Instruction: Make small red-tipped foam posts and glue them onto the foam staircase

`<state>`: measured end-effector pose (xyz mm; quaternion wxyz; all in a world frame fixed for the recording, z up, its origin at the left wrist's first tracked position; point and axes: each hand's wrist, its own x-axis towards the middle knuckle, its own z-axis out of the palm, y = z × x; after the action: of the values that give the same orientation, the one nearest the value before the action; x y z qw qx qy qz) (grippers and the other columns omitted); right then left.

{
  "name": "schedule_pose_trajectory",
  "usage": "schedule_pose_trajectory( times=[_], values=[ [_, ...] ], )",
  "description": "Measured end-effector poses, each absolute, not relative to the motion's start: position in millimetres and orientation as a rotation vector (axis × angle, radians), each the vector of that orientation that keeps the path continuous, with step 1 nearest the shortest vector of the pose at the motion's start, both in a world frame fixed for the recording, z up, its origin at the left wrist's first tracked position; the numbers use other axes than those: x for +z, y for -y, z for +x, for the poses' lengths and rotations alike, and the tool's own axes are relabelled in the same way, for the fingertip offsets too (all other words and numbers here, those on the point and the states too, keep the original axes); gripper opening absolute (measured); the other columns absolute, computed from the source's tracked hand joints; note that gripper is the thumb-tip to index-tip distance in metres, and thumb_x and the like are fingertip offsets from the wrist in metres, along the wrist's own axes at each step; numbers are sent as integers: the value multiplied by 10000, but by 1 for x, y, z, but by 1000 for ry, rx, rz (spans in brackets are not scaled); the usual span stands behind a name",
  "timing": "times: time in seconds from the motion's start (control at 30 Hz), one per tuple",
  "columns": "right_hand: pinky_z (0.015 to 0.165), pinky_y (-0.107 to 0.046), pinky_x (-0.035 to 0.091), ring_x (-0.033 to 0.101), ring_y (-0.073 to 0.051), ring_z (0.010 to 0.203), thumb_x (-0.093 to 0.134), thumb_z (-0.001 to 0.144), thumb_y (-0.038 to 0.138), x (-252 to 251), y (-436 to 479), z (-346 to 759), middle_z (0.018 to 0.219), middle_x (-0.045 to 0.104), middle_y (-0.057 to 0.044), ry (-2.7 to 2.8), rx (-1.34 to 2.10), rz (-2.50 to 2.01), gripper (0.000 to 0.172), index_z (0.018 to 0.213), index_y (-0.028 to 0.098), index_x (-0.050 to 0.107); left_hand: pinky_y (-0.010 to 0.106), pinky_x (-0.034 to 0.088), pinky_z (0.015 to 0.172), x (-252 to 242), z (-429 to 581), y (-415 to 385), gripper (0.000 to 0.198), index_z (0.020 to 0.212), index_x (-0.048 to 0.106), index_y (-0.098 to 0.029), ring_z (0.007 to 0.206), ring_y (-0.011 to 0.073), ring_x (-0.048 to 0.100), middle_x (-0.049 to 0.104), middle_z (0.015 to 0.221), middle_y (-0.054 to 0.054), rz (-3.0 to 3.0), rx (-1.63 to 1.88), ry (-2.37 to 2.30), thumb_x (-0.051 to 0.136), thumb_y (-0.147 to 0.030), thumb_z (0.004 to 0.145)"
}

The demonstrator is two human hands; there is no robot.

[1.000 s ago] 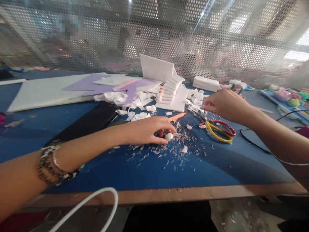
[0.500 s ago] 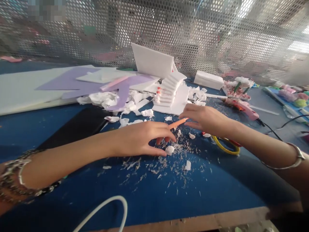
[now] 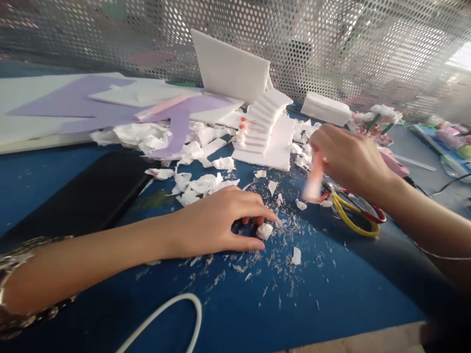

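My left hand (image 3: 228, 220) rests on the blue tabletop with thumb and fingers apart. A small crumpled white paper ball (image 3: 264, 231) lies between its thumb and fingertips; I cannot tell whether they touch it. My right hand (image 3: 349, 157), closed and raised a little, has a slim orange stick-like thing (image 3: 315, 177) in its fingers, pointing down. Motion smears that thing, so its exact kind is unclear. Beneath the right wrist, scissors with yellow and red handles (image 3: 353, 223) are partly covered. Shavings and paper scraps (image 3: 272, 264) litter the surface between the hands.
Behind are a folded white board (image 3: 231, 66), stepped white foam strips (image 3: 267, 120), purple sheets (image 3: 176, 132) and crumpled paper (image 3: 143, 139). A black flat object (image 3: 95, 191) lies left, a white cable (image 3: 162, 314) in front. A pink glue gun (image 3: 395, 164) and paper flowers (image 3: 384, 115) are at right.
My right hand has moved right and up, away from my left hand, taking the orange thing from between them. My left hand has let go of it and lowered beside the paper ball. The view has shifted.
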<state>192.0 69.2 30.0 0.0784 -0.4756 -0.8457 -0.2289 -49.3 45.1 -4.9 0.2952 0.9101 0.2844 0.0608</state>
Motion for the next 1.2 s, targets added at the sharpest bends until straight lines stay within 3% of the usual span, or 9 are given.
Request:
schedule_pose_trajectory(
  times=[0.1,0.17,0.33,0.47,0.7,0.87,1.2],
  values=[
    [533,-233,336,442,-87,571,472,803,168,35,-56,197,680,514,12,2327,-372,-1335,46,767,195,476,276,406,737,-9,-51,-44,256,1040,645,-273,810,165,554,621,942,39,2355,170,-756,549,-375,826],
    [519,-228,368,461,-80,542,545,797,247,33,-44,195,652,529,27,2258,-64,-1243,70,774,207,491,251,425,728,-12,-51,-43,233,1023,653,-261,830,158,561,609,968,46,2299,200,-743,526,-342,845],
    [505,-210,445,553,-78,564,560,811,212,22,-24,179,700,600,18,2178,917,-766,57,862,220,586,201,403,584,-17,-49,-42,181,930,663,-221,667,109,527,579,839,20,2300,256,-750,567,-326,820],
    [445,-167,408,496,-47,510,587,790,191,6,-23,162,632,552,34,2012,1315,-693,41,774,186,549,207,352,533,-18,-46,-41,159,822,637,-191,611,106,478,548,720,-7,2350,314,-805,613,-342,780],
    [466,-194,361,451,-53,530,617,692,64,-19,-28,151,607,499,44,1855,1536,-682,195,672,170,455,206,345,524,-19,-47,-42,175,784,631,-205,592,98,474,530,678,-28,2286,370,-794,650,-374,742],
    [464,-181,321,400,-33,521,589,682,1,-22,-27,153,614,474,59,1771,1573,-636,230,662,165,430,196,364,535,-21,-49,-45,116,771,663,-231,603,89,492,549,721,-26,2261,359,-738,605,-329,791],
    [486,-170,345,407,-35,556,582,688,-13,-24,-28,152,619,440,58,1925,1415,-667,240,645,158,419,188,375,553,-18,-47,-42,155,715,645,-178,611,83,497,540,718,-21,2296,367,-744,589,-291,806]
  ],
)
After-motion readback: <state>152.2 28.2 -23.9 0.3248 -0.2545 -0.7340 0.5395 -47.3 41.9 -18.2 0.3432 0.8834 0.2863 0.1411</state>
